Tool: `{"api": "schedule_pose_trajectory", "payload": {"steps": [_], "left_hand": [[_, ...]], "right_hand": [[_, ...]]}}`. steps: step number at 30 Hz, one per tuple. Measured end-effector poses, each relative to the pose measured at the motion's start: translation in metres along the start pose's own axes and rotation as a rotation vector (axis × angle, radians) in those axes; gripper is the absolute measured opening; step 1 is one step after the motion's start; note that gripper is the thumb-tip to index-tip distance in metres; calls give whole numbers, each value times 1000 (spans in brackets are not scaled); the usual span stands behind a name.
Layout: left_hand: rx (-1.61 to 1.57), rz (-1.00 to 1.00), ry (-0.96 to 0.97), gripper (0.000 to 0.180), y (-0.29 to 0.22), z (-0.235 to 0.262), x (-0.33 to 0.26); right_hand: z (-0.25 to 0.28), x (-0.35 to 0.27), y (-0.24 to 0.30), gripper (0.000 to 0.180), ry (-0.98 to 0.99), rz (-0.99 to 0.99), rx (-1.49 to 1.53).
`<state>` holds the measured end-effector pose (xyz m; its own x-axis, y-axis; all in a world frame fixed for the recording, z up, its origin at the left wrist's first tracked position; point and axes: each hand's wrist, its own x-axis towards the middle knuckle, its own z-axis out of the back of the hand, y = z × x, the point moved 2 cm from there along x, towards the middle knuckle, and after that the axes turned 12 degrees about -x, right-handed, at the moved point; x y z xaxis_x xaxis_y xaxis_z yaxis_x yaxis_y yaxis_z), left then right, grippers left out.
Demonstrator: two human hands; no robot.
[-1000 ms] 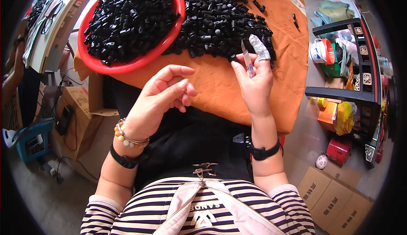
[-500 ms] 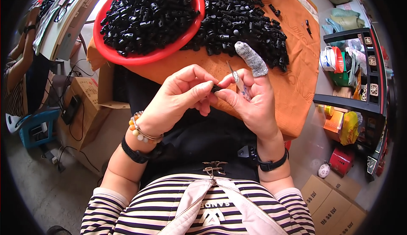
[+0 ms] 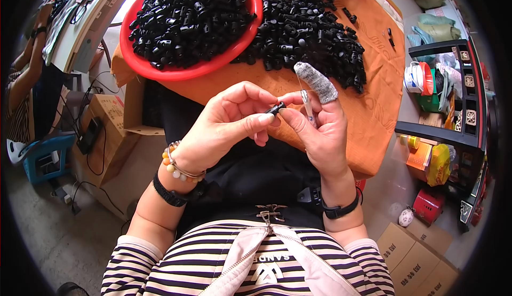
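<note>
In front of my body, both hands meet at a small black plastic cylinder (image 3: 276,108). My left hand (image 3: 234,112) pinches it between thumb and fingers. My right hand (image 3: 319,128) grips its other end with thumb and a fingertip. A thin pointed tool with a white wrapped handle (image 3: 307,105) is also tucked in my right hand, its tip pointing up and away. One raised finger of that hand wears a grey knitted finger cover (image 3: 316,82). Beyond the hands, many similar pieces fill a red basin (image 3: 181,73) and lie in a black heap (image 3: 304,34) beside it.
An orange cloth (image 3: 373,82) covers the table. A few loose pieces (image 3: 391,37) lie at its right. On the right stands a black shelf (image 3: 448,134) with bags and a bucket; cardboard boxes (image 3: 416,253) sit below. At left are a blue stool (image 3: 50,157) and another person's arm (image 3: 32,56).
The small black cylinder has turned and shows more between my fingertips. My right hand has shifted slightly down, and the tool in it stands more upright.
</note>
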<state>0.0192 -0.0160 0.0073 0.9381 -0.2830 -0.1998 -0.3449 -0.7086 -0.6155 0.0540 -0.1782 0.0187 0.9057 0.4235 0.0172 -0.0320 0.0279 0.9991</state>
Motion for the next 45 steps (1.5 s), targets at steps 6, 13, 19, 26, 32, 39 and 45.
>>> {"api": "schedule_pose_trajectory", "payload": {"steps": [6, 13, 19, 26, 32, 39, 45], "left_hand": [[-146, 101, 116, 20, 3, 8, -1], [-297, 175, 134, 14, 3, 7, -3], [-329, 102, 41, 11, 5, 5, -3], [-385, 21, -20, 9, 5, 8, -4], [-362, -7, -82, 9, 6, 6, -4], [-326, -42, -45, 9, 7, 9, -6], [-311, -70, -114, 7, 7, 7, -6]], "right_hand": [[-5, 0, 3, 52, 1, -39, 26], [-9, 0, 5, 51, -6, -65, 101], [-7, -1, -1, 42, -42, 17, 5], [-15, -10, 0, 30, 7, -28, -90], [-19, -12, 2, 34, 12, -65, -145], [-22, -12, 1, 35, -15, -3, -152], [-21, -13, 1, 32, 4, -10, -168]]}}
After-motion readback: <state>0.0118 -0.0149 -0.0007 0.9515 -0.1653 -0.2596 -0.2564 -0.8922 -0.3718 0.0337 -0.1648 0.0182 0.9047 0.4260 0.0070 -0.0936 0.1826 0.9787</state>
